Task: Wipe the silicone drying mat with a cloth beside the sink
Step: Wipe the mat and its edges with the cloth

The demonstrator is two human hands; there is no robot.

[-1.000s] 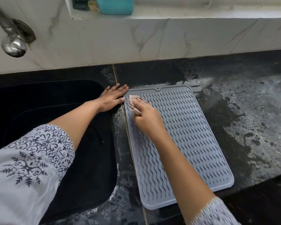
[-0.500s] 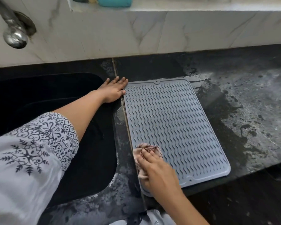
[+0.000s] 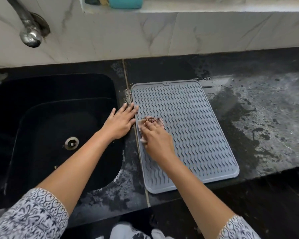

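Observation:
A grey silicone drying mat (image 3: 193,128) with wavy ridges lies flat on the black counter, just right of the sink. My right hand (image 3: 156,140) presses a small pale crumpled cloth (image 3: 154,120) onto the mat's left side, about halfway along it, with fingers curled over the cloth. My left hand (image 3: 121,120) lies flat with straight fingers on the counter strip between sink and mat, fingertips touching the mat's left edge.
A black sink (image 3: 55,131) with a metal drain (image 3: 71,143) fills the left. A chrome tap (image 3: 28,26) juts from the marble wall above it. The wet, streaky black counter (image 3: 259,118) extends right. A teal container (image 3: 124,2) stands on the ledge behind.
My right hand swept the cloth from the mat's far left corner down to its near left corner, then back up to the middle. My left hand shifted nearer along the mat's edge.

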